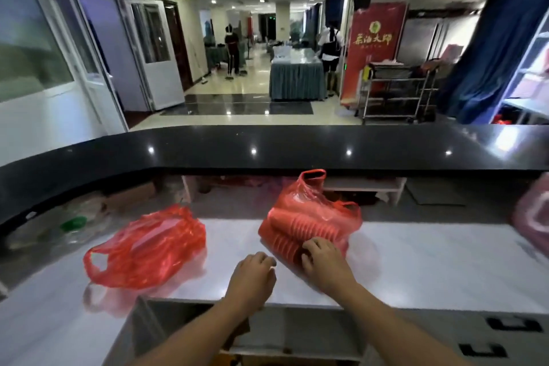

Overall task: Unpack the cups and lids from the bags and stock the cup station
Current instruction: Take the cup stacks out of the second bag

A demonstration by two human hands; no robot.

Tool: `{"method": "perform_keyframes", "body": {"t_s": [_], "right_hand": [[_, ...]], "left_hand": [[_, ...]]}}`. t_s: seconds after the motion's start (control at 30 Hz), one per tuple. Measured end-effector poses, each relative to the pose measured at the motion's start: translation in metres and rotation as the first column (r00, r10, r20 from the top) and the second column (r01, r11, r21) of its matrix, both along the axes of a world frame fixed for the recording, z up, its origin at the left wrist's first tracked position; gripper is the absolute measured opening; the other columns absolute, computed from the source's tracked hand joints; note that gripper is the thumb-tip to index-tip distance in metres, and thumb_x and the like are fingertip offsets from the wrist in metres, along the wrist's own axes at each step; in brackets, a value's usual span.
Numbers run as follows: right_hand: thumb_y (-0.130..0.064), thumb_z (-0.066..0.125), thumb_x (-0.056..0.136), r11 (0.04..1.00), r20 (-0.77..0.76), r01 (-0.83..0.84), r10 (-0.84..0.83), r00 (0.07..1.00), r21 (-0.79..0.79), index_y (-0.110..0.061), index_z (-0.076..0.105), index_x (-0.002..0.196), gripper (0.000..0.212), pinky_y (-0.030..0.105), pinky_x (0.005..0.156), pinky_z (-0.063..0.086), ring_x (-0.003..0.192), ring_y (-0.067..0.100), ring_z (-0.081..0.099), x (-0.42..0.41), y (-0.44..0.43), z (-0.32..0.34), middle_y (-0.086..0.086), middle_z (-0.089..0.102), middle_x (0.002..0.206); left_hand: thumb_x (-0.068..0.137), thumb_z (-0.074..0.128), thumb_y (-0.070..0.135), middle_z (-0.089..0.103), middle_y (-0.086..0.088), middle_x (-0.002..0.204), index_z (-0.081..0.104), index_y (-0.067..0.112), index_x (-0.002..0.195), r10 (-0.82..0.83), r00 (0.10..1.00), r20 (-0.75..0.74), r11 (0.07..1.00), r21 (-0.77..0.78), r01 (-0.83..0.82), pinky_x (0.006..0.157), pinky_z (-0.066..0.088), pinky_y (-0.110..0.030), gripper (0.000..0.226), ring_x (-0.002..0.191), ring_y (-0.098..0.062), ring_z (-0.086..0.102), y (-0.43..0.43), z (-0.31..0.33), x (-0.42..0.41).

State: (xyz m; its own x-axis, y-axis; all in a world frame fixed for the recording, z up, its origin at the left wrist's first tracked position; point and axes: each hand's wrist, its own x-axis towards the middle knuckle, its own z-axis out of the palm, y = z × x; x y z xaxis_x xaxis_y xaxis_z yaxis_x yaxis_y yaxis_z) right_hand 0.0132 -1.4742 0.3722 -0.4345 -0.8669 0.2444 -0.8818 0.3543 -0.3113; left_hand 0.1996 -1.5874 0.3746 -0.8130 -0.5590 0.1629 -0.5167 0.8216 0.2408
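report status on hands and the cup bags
Right hand grips cup stack in right red bag. Left hand curled beside it, grip unclear. Left red bag lies apart on counter. Nothing in the way.

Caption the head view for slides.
Right hand holds stacked cups inside a red bag on the counter; left hand beside it, second bag farther left.

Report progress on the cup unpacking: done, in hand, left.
Done: nothing that shows. In hand: the right hand grips a ribbed stack in the right bag on the steel counter; the left hand is curled beside it, contact unclear. Left: emptying that bag, the left bag, which looks full and untouched, then stocking the station, not in view.
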Motion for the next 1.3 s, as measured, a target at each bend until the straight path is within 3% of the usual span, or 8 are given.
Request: {"method": "perform_keyframes", "body": {"t_s": [0.23, 0.4, 0.53, 0.67, 0.83, 0.97, 1.07, 1.3], "right_hand": [[-0.03, 0.057, 0.089, 0.995, -0.04, 0.074, -0.076, 0.996, -0.064, -0.021, 0.066, 0.111, 0.025, 0.045, 0.091, 0.052, 0.105, 0.024, 0.061, -0.1, -0.056, -0.004, 0.001, 0.065, 0.113], [-0.036, 0.053, 0.091, 0.989, -0.06, 0.131, -0.135, 0.989, -0.064, -0.022, 0.067, 0.112, 0.029, 0.041, 0.091, 0.053, 0.108, 0.022, 0.062, -0.154, -0.084, 0.009, -0.001, 0.065, 0.116], [-0.044, 0.044, 0.098, 0.988, 0.069, 0.098, -0.106, 0.992, 0.123, -0.026, 0.061, 0.122, 0.034, 0.04, 0.093, 0.048, 0.109, 0.019, 0.061, -0.171, -0.089, 0.01, -0.004, 0.064, 0.121], [-0.022, 0.044, 0.095, 0.971, 0.214, -0.035, -0.016, 0.977, 0.235, -0.023, 0.058, 0.101, 0.015, 0.038, 0.081, 0.046, 0.095, 0.022, 0.056, -0.173, -0.081, 0.01, 0.0, 0.063, 0.109], [-0.029, 0.042, 0.101, 0.982, 0.216, -0.066, 0.027, 0.976, 0.176, -0.024, 0.057, 0.097, 0.016, 0.032, 0.069, 0.036, 0.089, 0.018, 0.055, -0.182, -0.07, 0.0, -0.003, 0.064, 0.1], [-0.033, 0.048, 0.099, 0.995, 0.185, -0.003, -0.015, 0.983, 0.098, -0.019, 0.061, 0.09, 0.021, 0.038, 0.074, 0.044, 0.086, 0.022, 0.059, -0.219, -0.09, -0.013, 0.001, 0.065, 0.091], [-0.043, 0.046, 0.098, 0.969, 0.108, -0.071, 0.047, 0.993, 0.236, -0.022, 0.064, 0.115, 0.032, 0.043, 0.091, 0.046, 0.108, 0.023, 0.059, -0.241, -0.108, -0.022, -0.001, 0.065, 0.115], [-0.042, 0.04, 0.102, 0.903, 0.047, -0.042, 0.024, 0.999, 0.427, -0.019, 0.062, 0.11, 0.033, 0.04, 0.084, 0.047, 0.105, 0.027, 0.061, -0.275, -0.091, -0.053, 0.004, 0.061, 0.115]], "left_hand": [[0.099, 0.041, 0.032, 0.069, 0.008, 0.103, 0.057, 0.034, 0.117, -0.01, 0.998, -0.058, 0.962, 0.271, 0.026, 0.072, 0.051, -0.023, 0.024, 0.089, -0.013, 0.066, -0.076, 0.001, -0.105], [0.104, 0.032, 0.032, 0.072, -0.012, 0.102, 0.036, 0.039, 0.137, -0.129, 0.992, 0.003, 0.982, 0.141, 0.127, 0.078, 0.053, -0.041, 0.034, 0.092, -0.035, 0.067, -0.123, 0.006, -0.179], [0.107, 0.026, 0.043, 0.071, -0.015, 0.091, 0.041, 0.035, 0.13, -0.167, 0.984, -0.056, 0.979, 0.106, 0.172, 0.069, 0.05, -0.043, 0.028, 0.082, -0.04, 0.067, -0.13, 0.019, -0.22], [0.099, 0.039, 0.043, 0.063, -0.008, 0.061, 0.054, 0.026, 0.103, -0.303, 0.936, -0.18, 0.952, -0.097, 0.289, 0.045, 0.039, -0.036, 0.023, 0.053, -0.036, 0.06, -0.127, 0.019, -0.254], [0.093, 0.043, 0.04, 0.057, -0.002, 0.102, 0.066, 0.024, 0.099, -0.347, 0.935, 0.069, 0.92, -0.167, 0.354, 0.088, 0.042, -0.042, 0.029, 0.098, -0.027, 0.053, -0.121, -0.009, -0.267], [0.09, 0.037, 0.053, 0.056, 0.0, 0.126, 0.072, 0.027, 0.105, -0.26, 0.95, 0.172, 0.961, -0.05, 0.272, 0.116, 0.016, -0.043, 0.046, 0.123, -0.026, 0.045, -0.109, -0.024, -0.255], [0.093, 0.028, 0.062, 0.053, 0.006, 0.129, 0.065, 0.03, 0.117, -0.186, 0.964, 0.187, 0.983, 0.037, 0.183, 0.123, 0.005, -0.045, 0.054, 0.131, -0.019, 0.039, -0.095, -0.021, -0.245], [0.071, 0.041, 0.092, 0.062, -0.004, 0.124, 0.066, 0.032, 0.119, -0.082, 0.955, 0.283, 0.995, 0.069, 0.065, 0.115, 0.014, -0.065, 0.081, 0.125, -0.034, 0.053, -0.056, -0.043, -0.237]]}}
